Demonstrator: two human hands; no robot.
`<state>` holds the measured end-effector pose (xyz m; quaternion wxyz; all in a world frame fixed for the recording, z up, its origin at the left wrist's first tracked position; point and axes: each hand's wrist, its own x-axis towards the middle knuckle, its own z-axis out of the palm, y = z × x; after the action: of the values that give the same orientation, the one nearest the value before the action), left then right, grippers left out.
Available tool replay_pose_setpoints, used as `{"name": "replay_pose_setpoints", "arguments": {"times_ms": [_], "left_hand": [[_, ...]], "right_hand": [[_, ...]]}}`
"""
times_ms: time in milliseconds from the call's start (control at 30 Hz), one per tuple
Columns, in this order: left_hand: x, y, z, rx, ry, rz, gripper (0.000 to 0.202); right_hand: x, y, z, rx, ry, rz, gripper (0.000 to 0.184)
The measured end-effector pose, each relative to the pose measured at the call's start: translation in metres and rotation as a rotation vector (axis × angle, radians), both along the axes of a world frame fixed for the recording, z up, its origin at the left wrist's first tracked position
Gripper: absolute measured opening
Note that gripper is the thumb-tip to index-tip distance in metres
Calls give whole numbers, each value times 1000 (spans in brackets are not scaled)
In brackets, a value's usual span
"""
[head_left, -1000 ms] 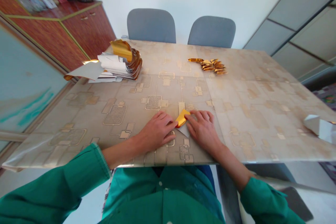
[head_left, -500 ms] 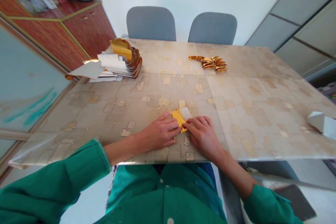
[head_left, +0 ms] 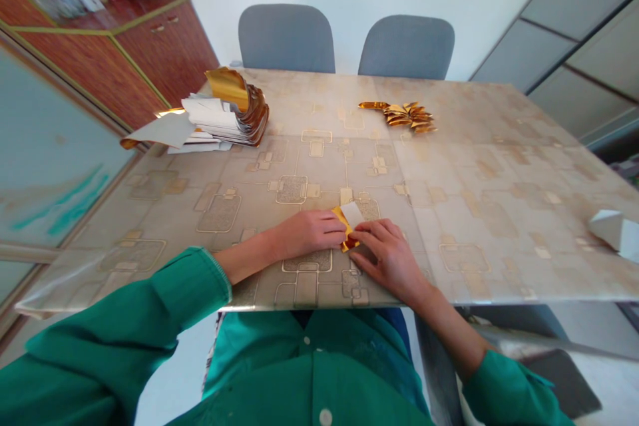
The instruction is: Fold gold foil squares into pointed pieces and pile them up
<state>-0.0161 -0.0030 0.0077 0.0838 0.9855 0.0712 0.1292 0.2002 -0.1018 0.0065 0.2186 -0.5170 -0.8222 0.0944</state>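
grey chairs (head_left: 286, 38) | wooden cabinet (head_left: 164, 60) | paper-and-gold-foil stack (head_left: 214, 121) | gold foil folds (head_left: 402, 114) | patterned table (head_left: 489, 239)

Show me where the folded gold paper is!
In the head view, the gold paper lies on the table near its front edge, right between the left hand and the right hand.

Folded foil paper (head_left: 341, 226), lower centre: glossy gold face, matt white paper back. Same shiny foil on folded pieces (head_left: 402, 114), upper centre, and paper stack (head_left: 224, 121), upper left. Table cover (head_left: 499, 226): smooth, glossy plastic. Cabinet (head_left: 164, 60), upper left: polished wood grain. Sleeve (head_left: 110, 346), lower left: matt green cloth.
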Motion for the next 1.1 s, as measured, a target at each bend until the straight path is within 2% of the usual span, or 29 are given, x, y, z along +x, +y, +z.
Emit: {"name": "replay_pose_setpoints", "arguments": {"times_ms": [133, 267, 500, 633, 867, 1100], "left_hand": [[-4, -4, -9, 53, -73, 23, 24], [0, -11, -14, -2, -148, 131, 24], [12, -24, -7, -102, -104, 326, 21], [15, -26, -3, -193, -92, 397, 21], [15, -27, -1, -303, -133, 453, 19], [15, -25, -4, -314, -171, 474, 16]], "right_hand": [[-1, 0, 0, -12, 21, -21, 18], [-4, 0, -2, 18, 75, -63, 8], [-2, 0, -6, -15, 134, -96, 6], [0, 0, -7, -27, 155, -103, 9], [-4, 2, -8, -53, 170, -161, 12], [-8, 3, -10, -59, 178, -231, 12]]}}
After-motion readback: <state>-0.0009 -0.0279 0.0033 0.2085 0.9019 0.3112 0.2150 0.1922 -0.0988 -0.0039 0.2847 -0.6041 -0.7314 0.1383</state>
